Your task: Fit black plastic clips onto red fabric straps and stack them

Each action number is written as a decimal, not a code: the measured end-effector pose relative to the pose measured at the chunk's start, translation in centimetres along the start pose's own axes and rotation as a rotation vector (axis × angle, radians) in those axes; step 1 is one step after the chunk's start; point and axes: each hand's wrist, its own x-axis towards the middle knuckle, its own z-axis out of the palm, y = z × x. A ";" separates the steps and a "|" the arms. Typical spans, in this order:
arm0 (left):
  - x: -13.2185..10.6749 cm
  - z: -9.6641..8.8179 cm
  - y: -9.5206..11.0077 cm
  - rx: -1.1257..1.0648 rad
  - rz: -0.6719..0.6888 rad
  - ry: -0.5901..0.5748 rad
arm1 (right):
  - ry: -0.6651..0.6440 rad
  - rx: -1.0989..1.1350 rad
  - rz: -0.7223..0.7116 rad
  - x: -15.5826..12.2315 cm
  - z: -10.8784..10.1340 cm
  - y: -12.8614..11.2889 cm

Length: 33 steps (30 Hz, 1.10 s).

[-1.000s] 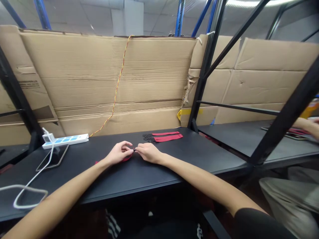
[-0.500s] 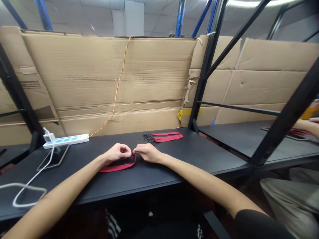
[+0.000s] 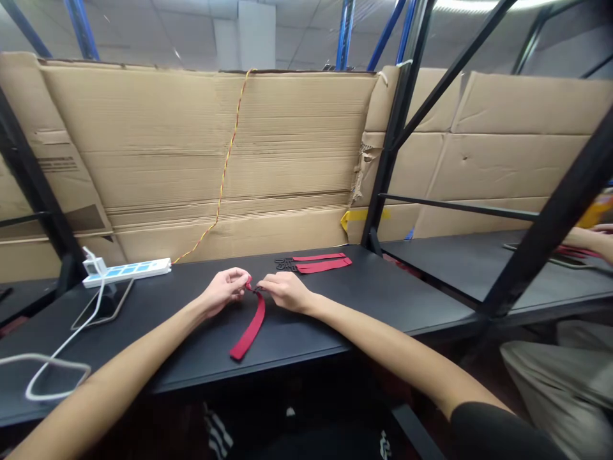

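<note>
Pinching from both sides, my left hand (image 3: 223,292) gripped the upper end of a red fabric strap (image 3: 250,330), while my right hand (image 3: 286,292) closed its fingertips (image 3: 263,283) on a small black metal clip (image 3: 258,289) at that same end. My hands were just apart, with only the clip and the strap's end between them. The strap hung from that join and lay in a narrow band across a black tabletop (image 3: 364,300), its free end pointing toward me. A short, close pinch suited a fitting this small, and holding the strap flat and untwisted seemed the surest way to work it through the clip. Ahead of my right hand, two more red straps (image 3: 322,263) lay side by side, with a tangle of black clips (image 3: 286,263) at their left ends. Far to my left sat a white power strip (image 3: 127,269) and a smartphone (image 3: 109,300), with a white cable (image 3: 48,355) looping over the table. Corrugated cardboard sheets (image 3: 215,160) stood behind the table, and another person's hand (image 3: 604,246) worked at the next bench on my right.
</note>
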 end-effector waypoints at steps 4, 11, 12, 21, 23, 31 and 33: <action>-0.4 0.6 0.5 0.059 -0.019 -0.015 | 0.028 -0.085 -0.040 0.1 -0.1 -0.3; -0.4 0.6 0.6 0.105 -0.084 -0.019 | 0.093 -0.067 -0.124 -0.1 0.0 -0.2; -0.4 0.5 0.6 0.109 -0.107 -0.034 | 0.098 -0.068 -0.140 -0.1 0.0 -0.2; -0.7 0.4 0.3 0.100 -0.226 -0.104 | 0.118 -0.071 -0.256 0.2 -0.7 -0.4; -0.7 0.6 0.2 0.089 -0.214 -0.069 | 0.140 -0.048 -0.241 0.2 -0.5 -0.3; -0.8 1.4 0.7 0.031 -0.032 0.024 | 0.105 -0.052 -0.147 -0.1 0.0 0.2; -0.8 1.4 0.9 0.034 -0.025 -0.009 | 0.110 -0.053 -0.137 -0.1 -0.1 0.3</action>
